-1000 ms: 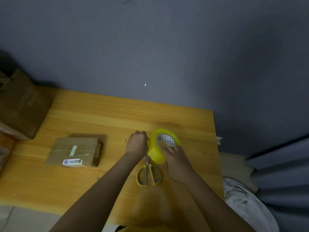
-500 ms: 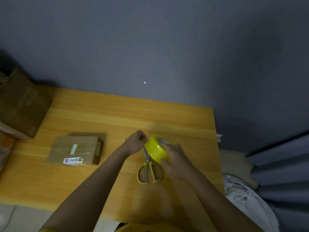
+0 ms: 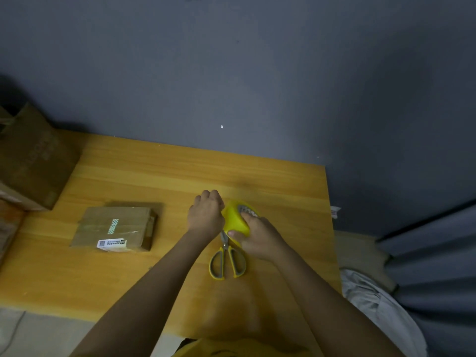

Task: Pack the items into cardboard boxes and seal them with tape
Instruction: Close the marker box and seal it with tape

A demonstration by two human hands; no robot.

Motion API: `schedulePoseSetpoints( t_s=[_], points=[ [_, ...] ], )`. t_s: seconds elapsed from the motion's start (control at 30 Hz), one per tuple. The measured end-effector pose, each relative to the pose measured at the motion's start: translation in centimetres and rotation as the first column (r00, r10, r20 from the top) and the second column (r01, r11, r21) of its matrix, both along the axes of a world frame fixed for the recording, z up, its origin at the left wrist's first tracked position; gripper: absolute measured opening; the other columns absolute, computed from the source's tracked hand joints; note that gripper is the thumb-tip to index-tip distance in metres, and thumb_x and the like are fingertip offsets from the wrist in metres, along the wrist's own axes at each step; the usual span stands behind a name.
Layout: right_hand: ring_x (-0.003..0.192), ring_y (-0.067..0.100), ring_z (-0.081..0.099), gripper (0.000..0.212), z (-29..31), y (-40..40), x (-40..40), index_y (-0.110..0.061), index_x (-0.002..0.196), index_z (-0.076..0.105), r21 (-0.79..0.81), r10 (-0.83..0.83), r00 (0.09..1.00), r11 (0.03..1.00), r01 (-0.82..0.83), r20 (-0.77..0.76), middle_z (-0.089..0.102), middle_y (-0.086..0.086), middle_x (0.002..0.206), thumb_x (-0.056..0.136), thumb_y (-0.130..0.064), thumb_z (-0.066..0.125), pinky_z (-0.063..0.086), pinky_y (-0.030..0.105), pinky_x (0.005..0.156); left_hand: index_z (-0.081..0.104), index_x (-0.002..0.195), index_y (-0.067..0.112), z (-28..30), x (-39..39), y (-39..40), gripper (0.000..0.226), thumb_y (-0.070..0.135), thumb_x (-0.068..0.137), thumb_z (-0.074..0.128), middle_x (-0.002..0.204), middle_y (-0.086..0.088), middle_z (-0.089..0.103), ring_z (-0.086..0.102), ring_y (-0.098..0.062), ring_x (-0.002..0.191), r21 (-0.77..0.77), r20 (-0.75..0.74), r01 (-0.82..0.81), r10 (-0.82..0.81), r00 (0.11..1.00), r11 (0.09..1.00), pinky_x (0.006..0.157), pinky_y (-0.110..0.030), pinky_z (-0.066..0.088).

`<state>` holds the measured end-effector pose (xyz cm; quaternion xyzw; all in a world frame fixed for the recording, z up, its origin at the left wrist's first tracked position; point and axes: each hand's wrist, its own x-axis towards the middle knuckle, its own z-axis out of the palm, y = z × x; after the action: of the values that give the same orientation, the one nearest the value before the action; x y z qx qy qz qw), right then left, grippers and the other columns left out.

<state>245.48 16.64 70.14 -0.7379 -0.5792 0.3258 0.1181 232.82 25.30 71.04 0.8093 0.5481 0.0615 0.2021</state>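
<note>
A person's two bare arms reach forward over a wooden table (image 3: 128, 279) set against a dark grey wall (image 3: 257, 73). The right hand (image 3: 260, 240) grips a yellow roll of tape (image 3: 235, 222), fingers curled over its top edge and thumb pressed on the near side; the roll is tilted and sits right of the table's middle. The left hand (image 3: 204, 215) is closed in a fist touching the roll's left side; whether its fingers pinch the tape's loose end cannot be told. Just below the roll lie scissors (image 3: 226, 258) with yellow and grey handles, blades pointing toward the roll and partly hidden by it. To the left, well apart from the hands, a small cardboard box (image 3: 116, 228) lies flat and closed, with clear tape, a green patterned strip and a white barcode label on top; its contents are hidden. A larger cardboard box (image 3: 33, 161) stands at the table's far left corner, contents also unseen. Pale cloth (image 3: 373, 305) lies beside the table at right.
</note>
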Motion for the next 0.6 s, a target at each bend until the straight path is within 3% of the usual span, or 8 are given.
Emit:
schedulePoseSetpoints(
  t_s=[0.07,0.13,0.27,0.37,0.47,0.53,0.6],
  points=[
    [0.127,0.032,0.046,0.072,-0.1,0.0,0.0,-0.011,0.146,0.034,0.014,0.027,0.999,1.000,-0.027,0.019,0.045,0.013,0.143,0.091,-0.053,0.054,0.044,0.036,0.092,0.052,0.104,0.006,-0.1,-0.6,0.2,0.012,0.008,0.095,0.045,0.111,-0.015,0.051,0.047,-0.034,0.107,-0.027,0.059,-0.031,0.032,0.998,0.999,0.079,-0.039,0.039],
    [0.114,0.034,0.051,0.064,-0.4,-0.7,0.0,-0.009,0.138,0.040,0.087,0.089,0.993,0.992,-0.095,0.072,0.053,0.016,0.128,0.091,-0.051,0.054,0.044,0.037,0.082,0.052,0.101,0.005,-0.3,-1.4,0.9,0.009,0.008,0.096,0.046,0.107,-0.015,0.052,0.049,-0.034,0.101,-0.166,0.189,-0.049,0.080,0.979,0.985,0.080,-0.038,0.041],
    [0.091,0.029,0.056,0.060,-0.5,-2.3,0.7,-0.012,0.134,0.042,0.207,0.135,0.984,0.966,-0.156,0.112,0.060,0.008,0.102,0.090,-0.051,0.054,0.034,0.032,0.066,0.045,0.088,0.015,0.4,-2.6,1.3,0.014,0.011,0.101,0.041,0.083,-0.005,0.046,0.045,-0.018,0.075,-0.485,0.412,0.154,0.069,0.909,0.861,0.067,-0.029,0.041],
    [0.083,0.027,0.055,0.052,-0.1,-3.3,1.4,-0.015,0.125,0.050,0.263,0.070,0.998,0.962,-0.067,-0.001,0.058,0.001,0.092,0.089,-0.051,0.057,0.033,0.030,0.067,0.044,0.096,0.018,1.1,-2.5,1.2,0.008,0.011,0.100,0.044,0.076,-0.002,0.041,0.041,-0.014,0.069,-0.489,0.483,0.247,0.024,0.875,0.837,0.069,-0.026,0.044],
    [0.094,0.031,0.055,0.053,0.1,-4.0,2.1,-0.017,0.126,0.053,0.255,0.011,1.000,0.967,-0.006,-0.020,0.062,0.005,0.101,0.087,-0.053,0.056,0.037,0.033,0.079,0.042,0.111,0.014,1.0,-2.1,1.1,0.017,0.011,0.097,0.051,0.073,-0.008,0.039,0.038,-0.018,0.071,-0.461,0.531,0.309,-0.021,0.847,0.832,0.070,-0.031,0.039],
    [0.091,0.031,0.056,0.057,0.3,-4.5,2.3,-0.015,0.125,0.053,0.257,0.009,0.999,0.966,0.000,-0.032,0.059,0.002,0.092,0.085,-0.056,0.053,0.038,0.034,0.080,0.052,0.101,0.011,0.9,-1.6,0.6,0.010,0.014,0.094,0.058,0.069,-0.005,0.042,0.039,-0.017,0.067,-0.417,0.547,0.324,-0.051,0.836,0.849,0.064,-0.027,0.036],
    [0.095,0.032,0.056,0.057,0.3,-4.9,2.5,-0.014,0.127,0.053,0.259,0.006,0.999,0.966,0.004,-0.037,0.061,0.005,0.098,0.087,-0.055,0.055,0.039,0.035,0.080,0.056,0.084,0.010,0.8,-1.0,0.1,0.011,0.013,0.090,0.065,0.065,0.001,0.045,0.039,-0.013,0.061,-0.347,0.568,0.283,-0.040,0.822,0.894,0.057,-0.023,0.034]
  ],
)
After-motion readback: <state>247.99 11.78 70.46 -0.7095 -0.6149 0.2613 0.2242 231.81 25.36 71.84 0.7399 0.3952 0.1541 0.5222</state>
